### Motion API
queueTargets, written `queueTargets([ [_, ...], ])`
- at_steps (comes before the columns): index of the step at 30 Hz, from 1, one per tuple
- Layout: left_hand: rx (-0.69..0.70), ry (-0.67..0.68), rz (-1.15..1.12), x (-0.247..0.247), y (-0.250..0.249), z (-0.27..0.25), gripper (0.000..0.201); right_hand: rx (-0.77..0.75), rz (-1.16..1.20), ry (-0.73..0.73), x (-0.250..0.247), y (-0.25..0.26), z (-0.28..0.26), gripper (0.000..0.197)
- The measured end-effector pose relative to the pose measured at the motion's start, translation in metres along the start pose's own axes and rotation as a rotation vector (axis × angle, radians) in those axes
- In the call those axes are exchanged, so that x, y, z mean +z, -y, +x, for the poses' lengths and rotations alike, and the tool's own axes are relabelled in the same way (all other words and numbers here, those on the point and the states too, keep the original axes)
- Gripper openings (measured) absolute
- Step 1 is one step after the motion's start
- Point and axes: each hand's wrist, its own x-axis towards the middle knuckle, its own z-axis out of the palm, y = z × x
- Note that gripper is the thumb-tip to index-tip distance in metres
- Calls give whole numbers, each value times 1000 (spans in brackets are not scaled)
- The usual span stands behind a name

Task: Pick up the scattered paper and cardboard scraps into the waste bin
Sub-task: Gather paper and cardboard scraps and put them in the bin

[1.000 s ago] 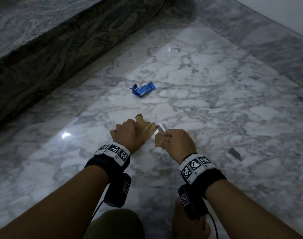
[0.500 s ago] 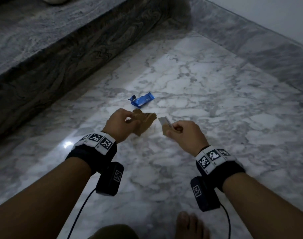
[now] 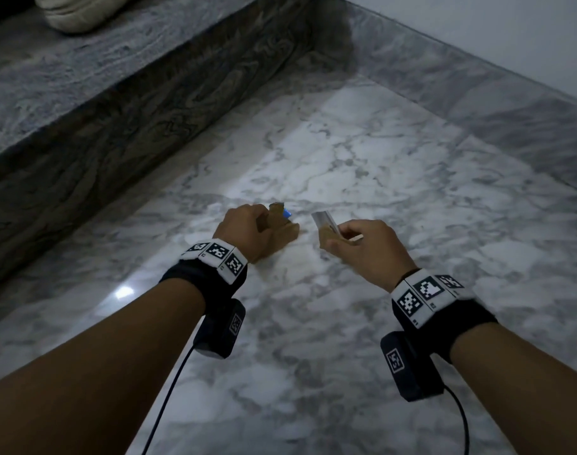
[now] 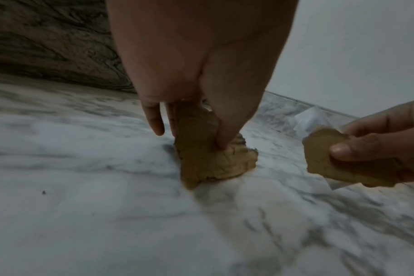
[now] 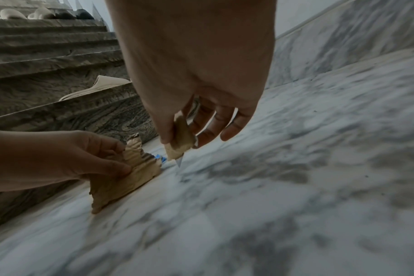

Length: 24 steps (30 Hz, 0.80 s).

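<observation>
My left hand [image 3: 264,231] grips a torn brown cardboard scrap [image 4: 213,160] between thumb and fingers, just above the marble floor [image 3: 346,323]; the same scrap [image 5: 128,179] shows in the right wrist view. My right hand [image 3: 349,238] pinches a smaller brown cardboard piece [image 4: 329,158] together with a pale plastic-like scrap [image 3: 324,220]. A blue wrapper [image 3: 287,213] lies on the floor right behind my left hand, mostly hidden by it. No waste bin is in view.
Dark stone stairs [image 3: 116,119] rise on the left, with a pale slipper [image 3: 73,14] on the first step. A marble skirting and white wall [image 3: 477,44] close off the far right. My wrist bands trail black cables.
Both hands have moved forward along the floor with their scraps. The left hand now reaches the blue wrapper and covers most of it. The view has tilted up to show the step and slipper.
</observation>
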Motion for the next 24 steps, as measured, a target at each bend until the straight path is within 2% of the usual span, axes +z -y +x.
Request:
queueTargets([
  [7, -9, -28, -117, 0, -6, -5, 26, 8, 6, -2, -2, -4, -1, 21],
  [10, -11, -52, -246, -6, -14, -13, 21, 46, 44, 0, -4, -4, -4, 26],
  [14, 34, -44, -385, -19, -29, -34, 28, 88, 174, -40, -10, -2, -14, 37],
  [20, 153, -2, -352, -41, -45, -67, 23, 62, 128, -139, -32, 15, -47, 17],
  [24, 236, 31, -303, -63, -58, -96, 36, 58, 103, -217, -56, 33, -85, 14],
])
